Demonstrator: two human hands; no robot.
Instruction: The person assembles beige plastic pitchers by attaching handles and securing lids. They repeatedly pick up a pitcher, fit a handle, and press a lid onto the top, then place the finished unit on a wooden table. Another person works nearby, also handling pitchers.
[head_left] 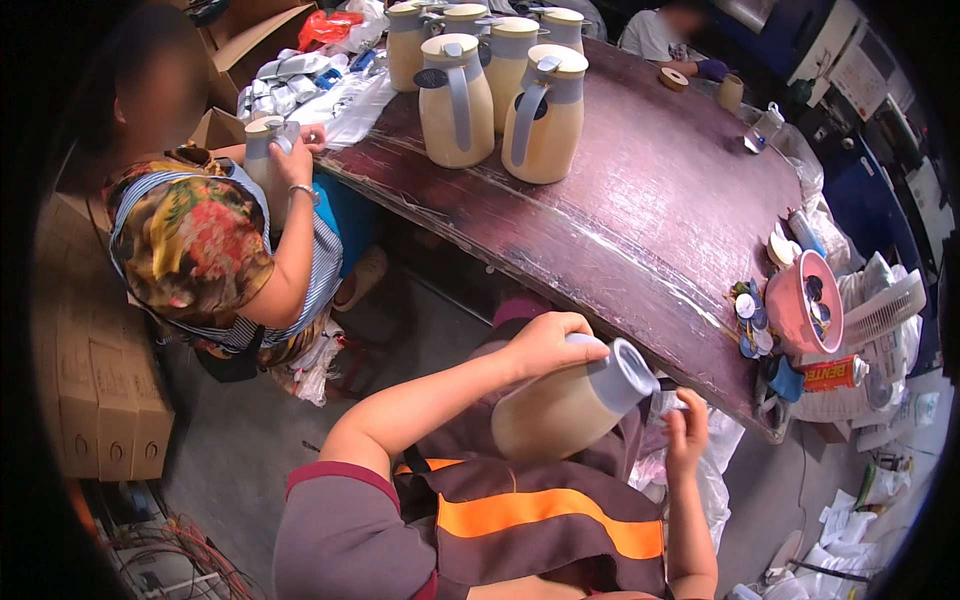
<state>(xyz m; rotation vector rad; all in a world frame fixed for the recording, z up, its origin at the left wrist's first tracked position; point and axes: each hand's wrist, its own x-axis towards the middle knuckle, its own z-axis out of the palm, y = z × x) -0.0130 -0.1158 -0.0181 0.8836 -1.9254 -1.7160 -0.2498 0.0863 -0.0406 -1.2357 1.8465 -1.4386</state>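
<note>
A beige vacuum jug [545,412] with a grey collar lies tilted across my lap, its mouth pointing up and to the right. No lid shows on that mouth. My left hand [548,346] is closed on the jug at its upper side near the collar; the handle is mostly hidden by the fingers. Just right of the mouth, my right hand [686,432] is raised with bent fingers apart, touching nothing that I can see. Several similar jugs with cream lids and grey handles, one of them a front jug [545,120], stand upright at the table's far left.
The dark red table [640,190] runs across ahead of me. At its right end sit a pink bowl [803,305] and several small round discs [752,322]. On the left a seated co-worker [215,235] holds another jug [265,165]. Cardboard boxes [105,400] stand behind them.
</note>
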